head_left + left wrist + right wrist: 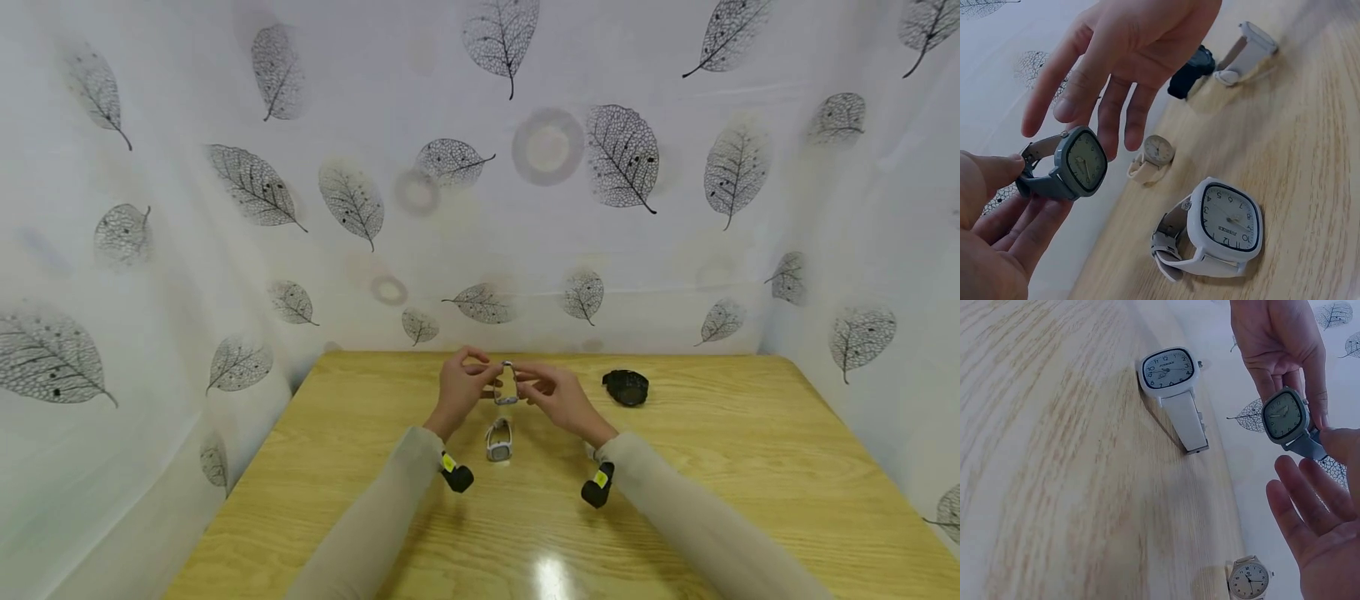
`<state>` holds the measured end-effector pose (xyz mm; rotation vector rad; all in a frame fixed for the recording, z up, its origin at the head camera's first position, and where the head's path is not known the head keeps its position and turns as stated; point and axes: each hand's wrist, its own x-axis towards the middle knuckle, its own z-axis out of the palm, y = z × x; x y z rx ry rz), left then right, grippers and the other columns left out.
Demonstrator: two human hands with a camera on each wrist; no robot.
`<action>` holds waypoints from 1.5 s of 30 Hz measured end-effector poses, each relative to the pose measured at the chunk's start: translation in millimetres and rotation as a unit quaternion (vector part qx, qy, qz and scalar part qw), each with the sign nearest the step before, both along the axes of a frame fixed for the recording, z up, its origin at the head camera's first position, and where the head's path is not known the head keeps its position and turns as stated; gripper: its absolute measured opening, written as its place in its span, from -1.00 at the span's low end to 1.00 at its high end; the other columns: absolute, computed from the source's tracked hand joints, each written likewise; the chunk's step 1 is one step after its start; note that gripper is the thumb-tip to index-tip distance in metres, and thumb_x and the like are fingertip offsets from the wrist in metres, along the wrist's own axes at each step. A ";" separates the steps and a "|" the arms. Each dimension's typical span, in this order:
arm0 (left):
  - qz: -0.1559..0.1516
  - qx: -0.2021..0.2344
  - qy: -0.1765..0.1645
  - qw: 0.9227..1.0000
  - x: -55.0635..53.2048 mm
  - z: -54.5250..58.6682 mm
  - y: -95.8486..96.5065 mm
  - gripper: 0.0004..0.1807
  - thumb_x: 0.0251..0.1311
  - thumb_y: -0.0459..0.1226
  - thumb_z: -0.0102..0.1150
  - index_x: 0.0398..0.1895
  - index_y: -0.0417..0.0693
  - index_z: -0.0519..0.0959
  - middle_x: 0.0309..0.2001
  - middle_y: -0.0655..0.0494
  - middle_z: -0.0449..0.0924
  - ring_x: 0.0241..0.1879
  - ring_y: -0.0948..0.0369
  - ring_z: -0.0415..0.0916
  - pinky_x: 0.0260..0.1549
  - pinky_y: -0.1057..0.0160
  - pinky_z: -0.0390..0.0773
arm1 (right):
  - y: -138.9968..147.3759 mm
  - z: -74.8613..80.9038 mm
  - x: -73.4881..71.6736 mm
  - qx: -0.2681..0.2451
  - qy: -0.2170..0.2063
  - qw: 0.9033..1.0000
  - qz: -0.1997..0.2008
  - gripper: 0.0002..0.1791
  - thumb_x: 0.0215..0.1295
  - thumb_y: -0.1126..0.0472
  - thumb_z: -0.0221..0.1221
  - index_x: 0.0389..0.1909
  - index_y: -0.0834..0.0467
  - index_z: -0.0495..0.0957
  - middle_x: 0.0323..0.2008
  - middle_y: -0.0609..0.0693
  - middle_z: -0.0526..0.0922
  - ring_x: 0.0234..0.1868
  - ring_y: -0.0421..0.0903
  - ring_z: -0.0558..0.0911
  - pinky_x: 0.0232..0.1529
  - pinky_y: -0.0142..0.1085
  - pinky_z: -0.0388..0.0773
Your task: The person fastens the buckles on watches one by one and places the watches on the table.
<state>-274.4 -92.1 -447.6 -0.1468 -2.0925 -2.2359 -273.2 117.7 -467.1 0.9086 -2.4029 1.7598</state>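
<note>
A grey-green wristwatch with a rounded-square face is held up above the table in front of me. My left hand pinches its strap between thumb and fingers, the dial facing back toward the wrist cameras. Close on the other side is my right hand, its fingers spread and fairly straight, the thumb tip right at the strap's end. Below the hands a white square-faced wristwatch stands on its strap on the table.
The wooden table carries a black wristwatch to the right. Beyond the right hand in the left wrist view are a small cream wristwatch and another white one. Leaf-print curtains enclose the back and sides.
</note>
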 end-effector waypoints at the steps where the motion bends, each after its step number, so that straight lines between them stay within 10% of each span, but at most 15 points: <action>1: 0.001 0.004 -0.004 1.000 0.3 -0.2 -0.2 -0.76 0.25 -0.42 0.40 -0.16 -0.20 0.50 -0.31 -0.19 0.76 -0.36 -0.07 0.75 -0.39 0.00 0.77 | 0.1 -0.9 0.2 -0.003 -0.001 1.000 0.004 -0.56 0.50 0.26 0.21 0.36 0.16 0.53 0.15 0.30 0.65 -0.12 0.26 0.75 -0.11 0.14 0.70; 18: -0.019 0.021 -0.045 0.999 -1.3 -9.3 -2.7 -0.78 0.29 -0.43 0.36 -0.11 -0.39 0.56 -0.11 -0.48 0.67 -0.36 0.06 0.75 -0.30 0.02 0.77 | 2.4 -3.3 2.2 0.039 -0.024 0.999 0.021 -0.43 0.42 0.21 0.31 0.39 0.26 0.46 0.28 0.30 0.55 0.00 0.07 0.75 -0.01 -0.29 0.70; 33: -0.215 -0.062 -0.031 0.974 5.3 -17.6 -26.1 -0.32 0.20 -0.52 0.38 0.41 -0.16 0.43 0.41 -0.37 0.33 0.11 -0.05 0.63 0.07 0.06 0.67 | 9.8 0.8 -1.1 0.046 -0.107 0.993 0.035 -0.41 0.43 0.14 0.30 0.44 0.12 0.44 0.25 0.23 0.57 0.08 0.03 0.70 0.08 -0.14 0.68; 45: -0.201 -0.088 -0.028 0.975 6.2 -16.7 -27.7 -0.31 0.24 -0.53 0.35 0.45 -0.20 0.39 0.42 -0.37 0.31 0.06 0.00 0.66 0.04 0.10 0.68 | 6.7 -1.3 -6.0 0.049 -0.096 0.993 0.049 -0.38 0.41 0.21 0.32 0.45 0.14 0.42 0.48 0.13 0.36 0.01 -0.01 0.74 0.05 -0.07 0.69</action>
